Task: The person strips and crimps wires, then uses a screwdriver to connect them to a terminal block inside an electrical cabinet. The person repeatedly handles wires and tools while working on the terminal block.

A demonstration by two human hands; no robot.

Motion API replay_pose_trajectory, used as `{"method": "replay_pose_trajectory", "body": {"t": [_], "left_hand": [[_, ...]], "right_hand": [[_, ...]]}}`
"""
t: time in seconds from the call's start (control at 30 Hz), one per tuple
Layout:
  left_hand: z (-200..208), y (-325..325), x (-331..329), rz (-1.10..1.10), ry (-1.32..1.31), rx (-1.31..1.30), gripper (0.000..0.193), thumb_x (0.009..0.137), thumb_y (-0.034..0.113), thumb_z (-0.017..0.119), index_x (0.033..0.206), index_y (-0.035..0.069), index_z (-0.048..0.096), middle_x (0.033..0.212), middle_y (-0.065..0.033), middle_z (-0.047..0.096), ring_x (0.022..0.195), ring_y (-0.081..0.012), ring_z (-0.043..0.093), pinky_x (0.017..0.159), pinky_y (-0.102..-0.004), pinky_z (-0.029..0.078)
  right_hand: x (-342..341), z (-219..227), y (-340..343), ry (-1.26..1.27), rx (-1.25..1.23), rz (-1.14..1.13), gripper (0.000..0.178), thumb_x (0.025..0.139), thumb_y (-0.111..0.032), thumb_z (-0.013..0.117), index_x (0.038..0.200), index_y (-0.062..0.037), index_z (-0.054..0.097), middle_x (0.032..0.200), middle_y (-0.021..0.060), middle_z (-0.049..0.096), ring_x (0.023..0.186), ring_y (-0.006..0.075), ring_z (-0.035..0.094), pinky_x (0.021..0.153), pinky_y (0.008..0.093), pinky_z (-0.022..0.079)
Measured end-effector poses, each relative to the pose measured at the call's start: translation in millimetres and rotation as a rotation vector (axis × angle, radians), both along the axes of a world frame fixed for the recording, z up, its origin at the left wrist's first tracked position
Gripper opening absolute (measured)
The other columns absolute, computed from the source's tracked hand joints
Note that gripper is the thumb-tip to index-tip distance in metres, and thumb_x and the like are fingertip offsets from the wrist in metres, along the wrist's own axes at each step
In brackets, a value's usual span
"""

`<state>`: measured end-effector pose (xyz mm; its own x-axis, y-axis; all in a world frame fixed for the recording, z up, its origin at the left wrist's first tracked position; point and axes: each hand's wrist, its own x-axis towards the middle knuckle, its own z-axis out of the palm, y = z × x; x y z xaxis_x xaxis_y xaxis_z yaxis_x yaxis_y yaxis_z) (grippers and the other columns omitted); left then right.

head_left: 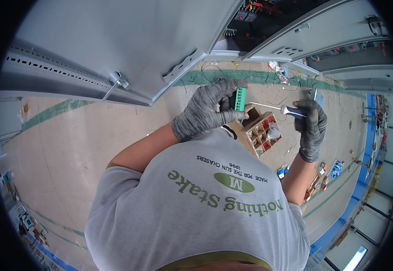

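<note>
Pale beige floor (pixel 74 153), crossed by a worn green painted stripe (pixel 59 110), spreads below tall grey sheet-metal cabinet doors (pixel 124 36); beyond them, a dark cabinet interior (pixel 273 25) shows coloured wiring and switchgear. The left hand (pixel 203 106), in a grey knitted glove with bare fingertips, is clamped on a long green plastic terminal block (pixel 240 99), thumb at its lower end and fingers at its upper. The block is held up in front of the chest, well above the floor. The right hand (pixel 313 122), gloved alike, is wrapped around the dark blue and white handle of a slim steel-shafted screwdriver (pixel 291 111). Its shaft points left at the block; whether the tip touches, I cannot tell.

The work seems midway: block and tool are lined up, but no wire plainly shows seated in it, and which screws are turned cannot be made out.

Counted: one block, one screwdriver, two gloved hands, and one divided wooden box (pixel 256 145) below, with one crumpled clear plastic bag (pixel 273 131) on it. The block's row of openings is too small to count surely.
</note>
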<state>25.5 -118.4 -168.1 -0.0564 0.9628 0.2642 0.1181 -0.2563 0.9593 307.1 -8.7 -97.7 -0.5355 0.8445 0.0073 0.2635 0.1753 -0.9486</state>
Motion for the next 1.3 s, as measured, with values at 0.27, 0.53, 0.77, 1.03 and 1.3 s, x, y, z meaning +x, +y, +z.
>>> {"method": "replay_pose_trajectory", "body": {"t": [0.27,0.53,0.77,1.03,1.3], "left_hand": [[1,-2,4,0.011,0.030,0.023,0.055,0.074,0.023,0.081,0.124,0.012,0.062,0.080,0.0005,0.059,0.064,-0.0095,0.049,0.064,-0.0255,0.048],[3,-3,3,0.003,0.022,-0.019,0.055,0.074,0.025,0.081,0.124,0.014,0.062,0.081,-0.0009,0.060,0.067,-0.0095,0.050,0.067,-0.0252,0.048],[-1,-1,2,0.015,0.036,0.038,0.056,0.074,0.025,0.081,0.125,0.013,0.061,0.092,-0.0010,0.065,0.074,-0.0104,0.056,0.073,-0.0268,0.050],[1,2,-5,-0.209,-0.481,-0.221,0.068,0.072,0.035,0.082,0.128,0.007,0.056,0.098,0.0001,0.059,0.085,-0.0091,0.053,0.080,-0.0238,0.045],[-3,4,-3,-0.263,-0.550,-0.255,0.076,0.070,0.043,0.083,0.129,0.005,0.055,0.083,0.0011,0.054,0.077,-0.0084,0.051,0.071,-0.0239,0.044]], "right_hand": [[-14,0,-17,0.142,0.142,-0.019,0.048,0.092,-0.039,0.061,0.117,0.0023,0.058,0.087,0.0145,0.067,0.066,0.0174,0.063,0.056,0.0250,0.046],[-10,-11,-25,0.141,0.063,-0.141,0.035,0.096,-0.033,0.057,0.100,0.0019,0.062,0.077,0.0134,0.066,0.058,0.0154,0.060,0.051,0.0245,0.045],[-19,3,-35,0.128,-0.038,-0.178,0.029,0.096,-0.027,0.058,0.095,0.0020,0.064,0.076,0.0083,0.064,0.057,0.0112,0.060,0.051,0.0226,0.046],[-24,5,-42,0.138,-0.017,-0.218,0.030,0.094,-0.028,0.060,0.095,0.0012,0.065,0.077,0.0090,0.066,0.060,0.0108,0.062,0.052,0.0228,0.049],[-35,21,-48,0.092,0.087,-0.208,0.025,0.093,-0.022,0.061,0.096,0.0017,0.067,0.077,0.0078,0.067,0.063,0.0105,0.064,0.055,0.0217,0.052]]}}
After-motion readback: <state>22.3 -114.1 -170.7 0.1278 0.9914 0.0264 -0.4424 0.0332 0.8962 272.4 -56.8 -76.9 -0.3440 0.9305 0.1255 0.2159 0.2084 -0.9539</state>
